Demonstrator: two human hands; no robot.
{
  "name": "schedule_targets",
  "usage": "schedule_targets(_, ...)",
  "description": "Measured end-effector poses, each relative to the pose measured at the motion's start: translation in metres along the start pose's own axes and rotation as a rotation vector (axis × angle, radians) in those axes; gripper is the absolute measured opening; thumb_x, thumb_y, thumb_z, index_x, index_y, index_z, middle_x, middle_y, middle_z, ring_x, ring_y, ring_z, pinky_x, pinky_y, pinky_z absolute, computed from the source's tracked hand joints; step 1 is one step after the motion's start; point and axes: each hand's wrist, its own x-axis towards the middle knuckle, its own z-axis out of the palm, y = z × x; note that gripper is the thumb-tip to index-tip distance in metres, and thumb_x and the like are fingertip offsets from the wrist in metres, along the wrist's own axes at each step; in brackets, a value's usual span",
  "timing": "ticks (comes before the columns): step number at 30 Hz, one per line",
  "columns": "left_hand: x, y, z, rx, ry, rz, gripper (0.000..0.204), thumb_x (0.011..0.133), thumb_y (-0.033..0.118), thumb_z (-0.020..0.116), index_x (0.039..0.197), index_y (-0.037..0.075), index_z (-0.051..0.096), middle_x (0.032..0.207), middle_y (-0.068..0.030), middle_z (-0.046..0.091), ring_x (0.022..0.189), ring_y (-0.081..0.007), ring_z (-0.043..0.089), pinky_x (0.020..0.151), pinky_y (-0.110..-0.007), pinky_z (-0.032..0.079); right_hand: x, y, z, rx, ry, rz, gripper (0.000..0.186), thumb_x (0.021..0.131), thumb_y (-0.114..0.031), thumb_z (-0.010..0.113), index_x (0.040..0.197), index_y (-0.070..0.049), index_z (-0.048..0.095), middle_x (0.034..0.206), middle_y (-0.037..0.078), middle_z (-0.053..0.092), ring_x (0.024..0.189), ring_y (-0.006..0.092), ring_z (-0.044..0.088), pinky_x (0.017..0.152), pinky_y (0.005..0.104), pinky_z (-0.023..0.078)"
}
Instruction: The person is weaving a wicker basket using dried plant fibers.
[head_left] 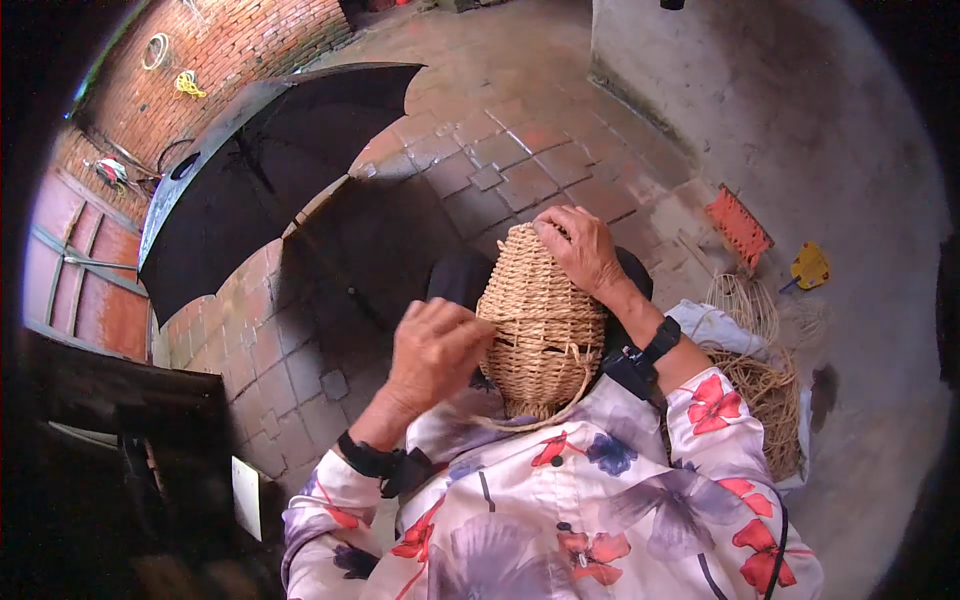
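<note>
On the lap: woven basket (540,325), unfinished. Left hand (435,350) pinches a strand at its side; right hand (580,250) grips the top. Best kept steady, strand taut.

— How many woven baskets do you count?
— One, a tall straw-coloured basket (540,330), with two hands on it: the left hand (432,350) at its side, the right hand (580,250) on its top.
— And wristbands?
— Two black ones, one per wrist.
— Anything else?
— One open black umbrella (250,170) beyond the left hand, one heap of loose cane (765,395) beside the right forearm, one orange tool (738,226) and one yellow one (809,266) (both past the right hand)
</note>
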Motion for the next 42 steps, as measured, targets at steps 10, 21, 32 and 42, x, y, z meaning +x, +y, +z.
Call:
schedule_targets(10, 0.007, 0.014, 0.006, 0.126, -0.058, -0.040, 0.018, 0.062, 0.008, 0.072, 0.077, 0.013, 0.062, 0.073, -0.0021, 0.057, 0.069, -0.0212, 0.055, 0.063, -0.036, 0.038, -0.002, 0.006, 0.009, 0.015, 0.000, 0.009, 0.018, 0.087, -0.022, 0.058, 0.086, -0.005, 0.064, 0.086, 0.012, 0.066, 0.086, 0.0327, 0.061, 0.075, 0.0430, 0.048)
schedule_targets(21, -0.301, -0.248, -0.184, 0.689, 0.188, -1.474, 0.034, 0.087, 0.034, 0.056, 0.102, 0.004, 0.058, 0.085, -0.0201, 0.067, 0.075, -0.0370, 0.066, 0.065, -0.049, 0.051, 0.005, 0.001, 0.023, 0.003, 0.002, -0.081, 0.020, 0.089, -0.021, 0.055, 0.086, -0.003, 0.063, 0.083, 0.012, 0.065, 0.082, 0.0319, 0.061, 0.075, 0.0400, 0.047)
schedule_targets(32, -0.039, -0.023, -0.021, -0.528, -0.003, -0.656, 0.021, 0.086, 0.008, 0.063, 0.107, 0.004, 0.066, 0.102, -0.0064, 0.066, 0.075, -0.0134, 0.061, 0.063, -0.025, 0.049, 0.025, -0.017, 0.002, -0.046, -0.266, 0.204, 0.034, 0.085, -0.035, 0.058, 0.085, -0.002, 0.066, 0.081, 0.021, 0.066, 0.079, 0.0373, 0.064, 0.072, 0.0448, 0.049)
schedule_targets(42, -0.033, -0.032, -0.016, -0.638, -0.304, -0.656, 0.022, 0.089, 0.020, 0.065, 0.082, -0.001, 0.065, 0.067, -0.0046, 0.057, 0.065, -0.0101, 0.054, 0.058, -0.028, 0.044, 0.020, -0.022, 0.004, -0.080, -0.215, 0.177, 0.032, 0.084, -0.037, 0.059, 0.080, -0.006, 0.068, 0.081, 0.019, 0.068, 0.078, 0.0386, 0.066, 0.071, 0.0497, 0.051)
